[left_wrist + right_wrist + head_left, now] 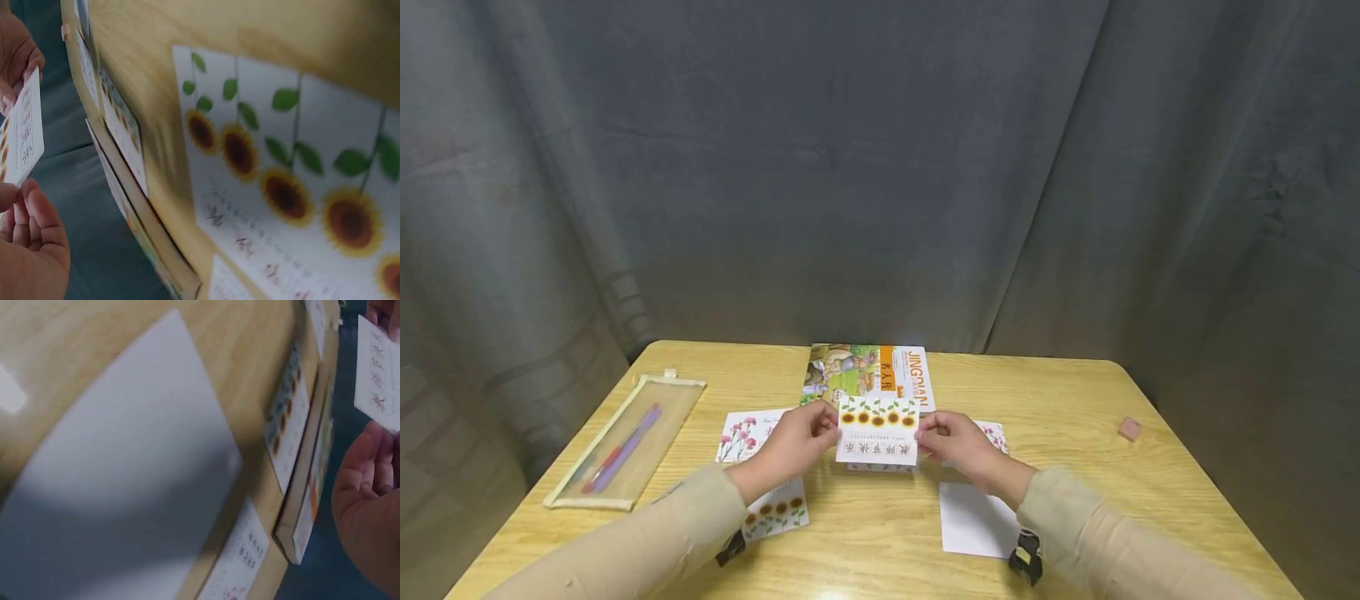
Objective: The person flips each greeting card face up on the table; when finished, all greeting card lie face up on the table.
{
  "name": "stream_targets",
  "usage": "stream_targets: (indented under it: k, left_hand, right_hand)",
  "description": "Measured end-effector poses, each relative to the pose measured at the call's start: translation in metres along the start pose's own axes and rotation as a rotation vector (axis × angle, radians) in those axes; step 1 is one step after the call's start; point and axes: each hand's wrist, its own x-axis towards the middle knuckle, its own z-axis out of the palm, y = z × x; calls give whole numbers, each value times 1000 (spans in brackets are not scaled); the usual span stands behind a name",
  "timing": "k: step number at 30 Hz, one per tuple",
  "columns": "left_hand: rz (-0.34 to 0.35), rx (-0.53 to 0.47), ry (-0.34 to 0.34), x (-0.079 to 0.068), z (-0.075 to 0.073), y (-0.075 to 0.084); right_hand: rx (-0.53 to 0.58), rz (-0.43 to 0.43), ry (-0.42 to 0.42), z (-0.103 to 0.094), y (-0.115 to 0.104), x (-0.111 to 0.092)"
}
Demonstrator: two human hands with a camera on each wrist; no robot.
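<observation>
Both hands hold up a white card (877, 454) printed with a row of sunflowers above Chinese characters that look upside down. My left hand (801, 442) pinches its left edge between thumb and fingers; the right hand (958, 446) pinches its right edge. Behind and below it, another card (880, 468) shows only a strip. Under the left forearm lies a second sunflower card (281, 162), and a pink-flower card (741, 435) is beside the left hand. Near my right wrist is a blank white card (137, 469), with another pink-flower card (995, 433) partly hidden behind the right hand.
A book (850, 371) with an illustrated cover lies at the table's back middle. On the left is a mesh zip pouch (662, 425) containing pens (622, 450). A small pink block (1130, 428) sits at the right. Grey curtains (880, 167) hang behind the table.
</observation>
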Motion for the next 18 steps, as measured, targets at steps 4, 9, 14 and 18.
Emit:
stream_targets:
  k: [4,9,14,18]
  left_hand:
    - [-47,-58,-33,0,-1,-3]
    - [16,-28,-98,4,-6,1]
    - [89,51,-239,9,-8,7]
    - [125,129,-297,10,-7,10]
  right_hand:
    - [-33,-6,-2,4,2,-2]
    - [-98,-73,-117,5,2,-2]
    - [-195,-140,-207,8,-1,-2]
    - [-232,-152,-213,10,-4,-2]
